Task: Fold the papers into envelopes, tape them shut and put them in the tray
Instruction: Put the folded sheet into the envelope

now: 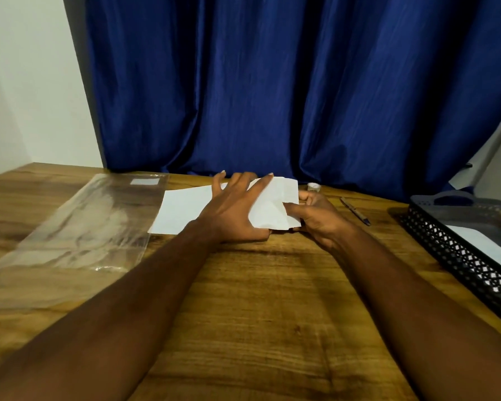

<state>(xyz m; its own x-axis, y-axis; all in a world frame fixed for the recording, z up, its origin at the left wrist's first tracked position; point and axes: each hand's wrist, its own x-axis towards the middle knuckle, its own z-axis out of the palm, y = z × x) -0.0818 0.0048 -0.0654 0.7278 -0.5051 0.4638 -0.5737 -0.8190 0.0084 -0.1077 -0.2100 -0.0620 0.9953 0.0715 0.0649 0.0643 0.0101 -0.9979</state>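
Your forearms cross the wood table (258, 299) to its far half. At the right edge stands the black tray (457, 264), with something white lying inside. On the left lies a clear plastic sleeve (78, 227). Your left hand (237, 209) has its fingers straight and spread against the folded paper's (275, 204) left side, thumb at its near edge. Your right hand (315, 218) pinches the paper's right side, thumb on top, fingers curled beneath. A flat sheet (182, 209) lies under your left hand. Beyond are a pen (355, 211), a small white roll (313, 187) and a blue curtain (272, 82).
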